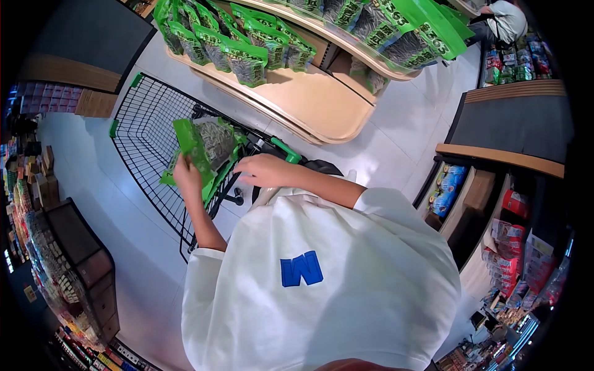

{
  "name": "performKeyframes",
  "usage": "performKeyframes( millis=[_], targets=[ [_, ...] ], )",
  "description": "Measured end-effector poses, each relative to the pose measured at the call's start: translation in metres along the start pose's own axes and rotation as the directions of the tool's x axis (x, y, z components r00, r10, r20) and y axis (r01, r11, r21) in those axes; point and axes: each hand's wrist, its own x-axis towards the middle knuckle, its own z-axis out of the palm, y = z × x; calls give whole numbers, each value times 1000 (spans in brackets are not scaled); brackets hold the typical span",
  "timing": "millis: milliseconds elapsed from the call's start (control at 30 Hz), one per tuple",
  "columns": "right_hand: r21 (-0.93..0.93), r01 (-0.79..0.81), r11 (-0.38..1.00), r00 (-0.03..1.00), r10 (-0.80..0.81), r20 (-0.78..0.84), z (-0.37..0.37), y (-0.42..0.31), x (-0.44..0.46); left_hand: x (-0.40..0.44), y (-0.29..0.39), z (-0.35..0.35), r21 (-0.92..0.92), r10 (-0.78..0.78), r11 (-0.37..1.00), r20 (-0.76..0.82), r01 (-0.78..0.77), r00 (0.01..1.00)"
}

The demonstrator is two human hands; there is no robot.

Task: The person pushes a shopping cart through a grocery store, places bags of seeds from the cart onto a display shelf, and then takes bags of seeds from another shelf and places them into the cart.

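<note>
My left hand [187, 175] is closed on the edge of a green bag, above the near part of a black wire shopping cart [148, 117]. Green bags with a clear window showing grey contents [216, 142] lie at the cart's handle end. To the right of them is my right hand [263, 170], its fingers apart, near the bags' edge and below the cart's green handle part [286, 150]. Nothing shows between those fingers. Where one green bag ends and another begins is hard to tell.
A wooden display shelf [297, 102] with rows of similar green bags [247, 62] stands ahead. Dark shelving [513, 130] is at the right, a dark display stand [83, 247] at the lower left. Another person [507, 23] is at the top right.
</note>
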Motion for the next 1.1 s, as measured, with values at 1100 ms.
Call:
performKeyframes(
  millis=[1100],
  targets=[
    [-356,-413,838,769,112,-630,-114,125,120,42,-105,112,-278,89,960,395,26,914]
  ],
)
